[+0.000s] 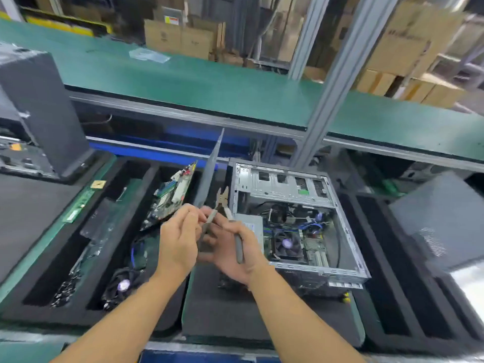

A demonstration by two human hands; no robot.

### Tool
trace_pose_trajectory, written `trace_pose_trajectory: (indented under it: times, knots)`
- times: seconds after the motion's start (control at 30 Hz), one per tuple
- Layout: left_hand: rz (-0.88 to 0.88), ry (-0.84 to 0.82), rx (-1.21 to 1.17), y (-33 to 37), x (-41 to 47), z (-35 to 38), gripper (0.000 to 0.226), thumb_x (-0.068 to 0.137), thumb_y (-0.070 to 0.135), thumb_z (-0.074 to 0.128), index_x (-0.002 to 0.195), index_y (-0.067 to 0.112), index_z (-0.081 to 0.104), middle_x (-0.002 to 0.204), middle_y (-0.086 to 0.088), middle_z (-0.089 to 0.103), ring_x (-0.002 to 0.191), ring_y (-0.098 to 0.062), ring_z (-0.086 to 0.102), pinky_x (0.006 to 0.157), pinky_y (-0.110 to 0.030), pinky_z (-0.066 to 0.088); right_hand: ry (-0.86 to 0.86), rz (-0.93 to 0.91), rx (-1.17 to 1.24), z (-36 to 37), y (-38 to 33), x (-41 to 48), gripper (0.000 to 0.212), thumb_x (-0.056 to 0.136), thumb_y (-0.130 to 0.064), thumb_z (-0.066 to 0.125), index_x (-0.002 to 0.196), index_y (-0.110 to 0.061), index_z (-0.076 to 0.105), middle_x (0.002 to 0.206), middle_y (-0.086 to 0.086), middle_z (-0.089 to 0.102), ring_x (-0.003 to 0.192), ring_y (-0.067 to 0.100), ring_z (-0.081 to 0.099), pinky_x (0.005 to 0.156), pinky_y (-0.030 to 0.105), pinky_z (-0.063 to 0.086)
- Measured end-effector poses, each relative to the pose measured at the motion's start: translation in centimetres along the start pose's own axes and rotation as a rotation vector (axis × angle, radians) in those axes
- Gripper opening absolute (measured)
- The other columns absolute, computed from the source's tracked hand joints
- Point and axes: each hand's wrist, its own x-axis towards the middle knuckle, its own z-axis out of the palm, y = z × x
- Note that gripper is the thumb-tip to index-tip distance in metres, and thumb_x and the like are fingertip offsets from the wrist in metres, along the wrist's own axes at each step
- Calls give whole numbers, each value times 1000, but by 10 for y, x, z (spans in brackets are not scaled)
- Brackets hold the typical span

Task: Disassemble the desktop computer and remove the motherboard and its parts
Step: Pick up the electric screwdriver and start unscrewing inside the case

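An open desktop case (288, 184) lies on its side right of centre, with its motherboard (311, 244), a black cooler fan (286, 243) and cables inside. In front of it, both my hands meet around a pair of cutting pliers (222, 200) whose jaws point up. My left hand (178, 239) pinches one handle near the pivot. My right hand (233, 250) holds the other grey handle across its palm. A loose motherboard (170, 195) stands tilted in a black foam bin on the left.
Black foam bins (86, 258) hold a fan, cables and brackets at left. A grey panel (209, 171) leans upright between the bin and the case. A RAM stick (78, 205) lies on the green edge. Dark computer cases stand at far left (39, 108) and right (440, 218).
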Motion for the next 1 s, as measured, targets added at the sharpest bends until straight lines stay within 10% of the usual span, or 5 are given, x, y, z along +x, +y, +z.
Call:
trace_pose_trajectory:
  times: [0.3, 0.53, 0.8, 1.0]
  knots:
    - [-114, -255, 279, -9, 28, 177, 20, 99, 13, 50, 91, 28, 60, 77, 17, 65, 72, 6, 62, 55, -5, 41, 371, -118, 33, -129, -105, -72, 54, 87, -14, 48, 141, -14, 48, 122, 20, 54, 108, 34, 50, 91, 53, 44]
    - [-168, -616, 769, -72, 47, 280, 34, 96, 11, 51, 128, 18, 63, 131, -3, 61, 115, -20, 58, 99, -29, 44, 824, 196, -171, -199, -114, -100, 16, 72, -5, 44, 67, -18, 38, 63, 4, 37, 57, 20, 34, 76, 40, 33]
    - [58, -557, 1097, -115, 46, 317, 28, 100, 26, 49, 121, 35, 67, 113, 6, 69, 105, -27, 55, 89, -43, 42, 783, 231, -186, -224, -111, -103, 39, 70, 4, 42, 104, -12, 53, 84, 10, 41, 59, 20, 36, 55, 30, 26]
    - [34, -642, 865, -128, 41, 316, 30, 94, 18, 62, 122, 27, 66, 112, 5, 69, 100, -20, 62, 81, -35, 47, 785, 289, -257, -226, -108, -101, 41, 69, -1, 44, 107, -12, 50, 95, 11, 41, 75, 22, 36, 60, 31, 28]
